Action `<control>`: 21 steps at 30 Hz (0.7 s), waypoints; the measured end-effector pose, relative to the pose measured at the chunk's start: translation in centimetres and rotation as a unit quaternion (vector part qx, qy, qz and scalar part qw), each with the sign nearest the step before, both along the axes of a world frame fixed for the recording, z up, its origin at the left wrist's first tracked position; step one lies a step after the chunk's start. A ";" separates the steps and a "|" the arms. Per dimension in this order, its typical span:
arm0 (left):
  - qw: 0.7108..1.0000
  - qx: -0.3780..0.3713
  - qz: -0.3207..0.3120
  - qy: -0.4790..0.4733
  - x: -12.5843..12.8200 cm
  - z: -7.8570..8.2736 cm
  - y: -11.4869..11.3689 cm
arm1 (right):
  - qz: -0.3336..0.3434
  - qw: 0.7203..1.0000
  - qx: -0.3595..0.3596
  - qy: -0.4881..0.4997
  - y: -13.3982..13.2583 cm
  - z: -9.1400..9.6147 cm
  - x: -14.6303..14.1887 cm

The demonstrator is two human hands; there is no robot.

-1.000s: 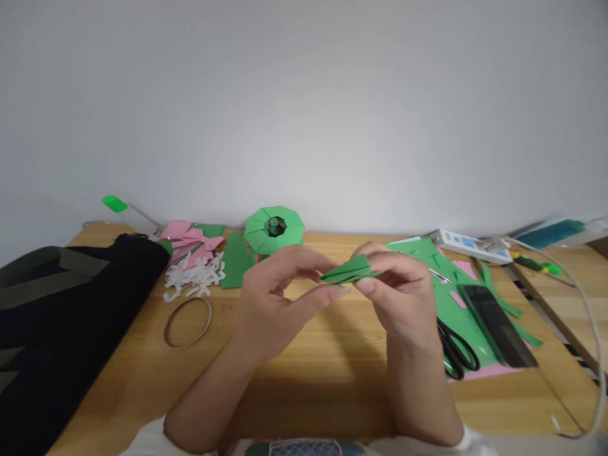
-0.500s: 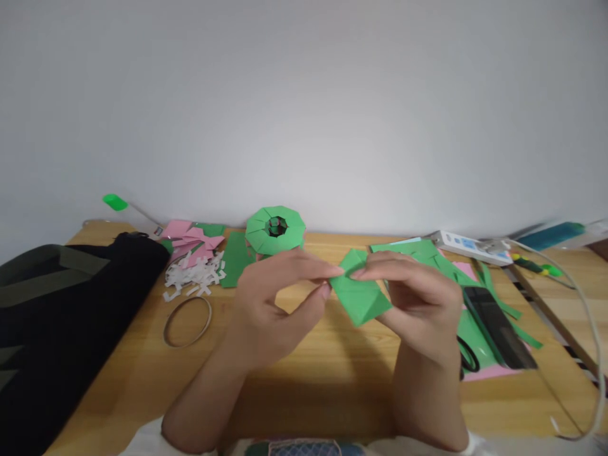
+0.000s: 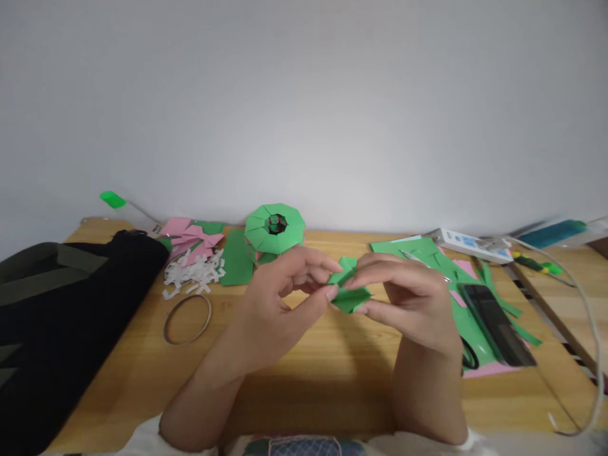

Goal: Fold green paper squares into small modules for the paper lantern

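A small folded green paper piece [image 3: 350, 292] is held above the wooden table [image 3: 304, 380] between both hands. My left hand [image 3: 275, 304] pinches its left edge with thumb and fingers. My right hand [image 3: 408, 297] grips its right side, fingers curled over the top and under it. Behind the hands stands a round green paper ring [image 3: 274, 229] made of folded segments.
A black bag [image 3: 57, 316] fills the left side. Pink folded pieces [image 3: 190, 239], white paper scraps [image 3: 192, 273] and a thin ring [image 3: 187, 320] lie at the left. Green sheets [image 3: 422, 250], a black phone [image 3: 496, 323], scissors [image 3: 468, 354], a white power strip [image 3: 470, 244] and cables lie at the right.
The green piece was spread flat and facing me half a second ago; now it is folded smaller and tilted edge-on between the fingers. Both hands stay close together.
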State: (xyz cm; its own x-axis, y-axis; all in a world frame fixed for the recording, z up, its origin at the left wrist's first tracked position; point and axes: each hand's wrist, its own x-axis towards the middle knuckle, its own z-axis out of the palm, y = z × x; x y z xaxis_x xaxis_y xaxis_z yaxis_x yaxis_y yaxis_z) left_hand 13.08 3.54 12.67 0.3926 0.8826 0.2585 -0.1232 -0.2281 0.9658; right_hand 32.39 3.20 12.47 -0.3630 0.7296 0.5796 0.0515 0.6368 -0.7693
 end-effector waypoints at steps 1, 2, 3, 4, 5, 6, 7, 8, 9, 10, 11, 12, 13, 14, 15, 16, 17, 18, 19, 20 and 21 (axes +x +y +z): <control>1.000 0.008 0.000 0.002 0.0 0.0 0.0 | -0.004 1.000 -0.005 0.011 0.0 -0.1 -0.2; 1.000 0.016 0.001 0.002 0.0 -0.1 -0.1 | -0.017 1.000 -0.011 0.020 -0.1 -0.2 -0.4; 1.000 0.021 0.005 0.004 0.0 -0.1 -0.1 | -0.038 0.999 -0.020 0.030 -0.2 -0.3 -0.6; 1.000 0.023 0.011 0.008 -0.1 -0.1 -0.2 | -0.061 0.997 -0.034 0.040 -0.3 -0.5 -0.8; 1.000 0.022 0.017 0.015 -0.1 -0.1 -0.3 | -0.081 0.994 -0.054 0.051 -0.5 -0.6 -1.1; 0.999 0.019 0.022 0.021 -0.1 -0.1 -0.3 | -0.094 0.990 -0.080 0.066 -0.6 -0.6 -1.3; 0.999 0.011 0.026 0.027 0.0 -0.1 -0.4 | -0.099 0.986 -0.108 0.084 -0.8 -0.6 -1.5; 0.999 0.001 0.026 0.027 0.0 0.0 -0.5 | -0.095 0.981 -0.133 0.103 -0.9 -0.6 -1.7; 0.999 -0.010 0.024 0.022 0.1 0.2 -0.5 | -0.088 0.977 -0.153 0.119 -1.0 -0.5 -1.8; 0.999 -0.022 0.024 0.013 0.2 0.3 -0.5 | -0.084 0.974 -0.164 0.131 -1.0 -0.5 -1.9; 0.999 -0.036 0.027 0.008 0.3 0.4 -0.5 | -0.084 0.972 -0.170 0.138 -1.0 -0.4 -1.9; 0.998 -0.050 0.032 0.005 0.5 0.6 -0.4 | -0.085 0.971 -0.173 0.141 -1.0 -0.3 -1.9; 0.997 -0.063 0.037 0.003 0.6 0.6 -0.2 | -0.085 0.970 -0.177 0.141 -0.9 -0.2 -1.9; 0.996 -0.072 0.045 0.000 0.7 0.6 -0.1 | -0.083 0.969 -0.186 0.140 -0.9 -0.2 -1.9; 0.996 -0.078 0.052 -0.005 0.8 0.6 0.1 | -0.079 0.967 -0.197 0.139 -0.7 -0.2 -1.9; 0.995 -0.080 0.061 -0.012 0.9 0.4 0.3 | -0.077 0.965 -0.207 0.139 -0.6 -0.2 -1.9; 0.995 -0.075 0.070 -0.021 0.9 0.3 0.4 | -0.078 0.964 -0.214 0.139 -0.5 -0.3 -2.0; 0.994 -0.065 0.080 -0.027 0.9 0.1 0.4 | -0.081 0.963 -0.216 0.141 -0.3 -0.3 -2.0; 0.994 -0.053 0.089 -0.027 0.9 -0.1 0.5 | -0.086 0.963 -0.213 0.143 -0.2 -0.4 -2.1; 0.994 -0.040 0.095 -0.023 0.9 -0.3 0.5 | -0.092 0.963 -0.206 0.146 -0.1 -0.5 -2.1; 0.995 -0.029 0.098 -0.016 0.8 -0.4 0.4 | -0.097 0.964 -0.199 0.149 0.0 -0.5 -2.2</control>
State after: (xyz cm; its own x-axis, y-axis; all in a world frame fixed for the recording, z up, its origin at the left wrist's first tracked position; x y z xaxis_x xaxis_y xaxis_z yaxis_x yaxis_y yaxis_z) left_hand 13.93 3.98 12.31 0.2046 0.9548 0.2156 -0.1138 -0.1956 0.9741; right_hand 30.24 3.17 11.96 -0.0586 0.9528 0.2978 -0.1213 0.2893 -0.9495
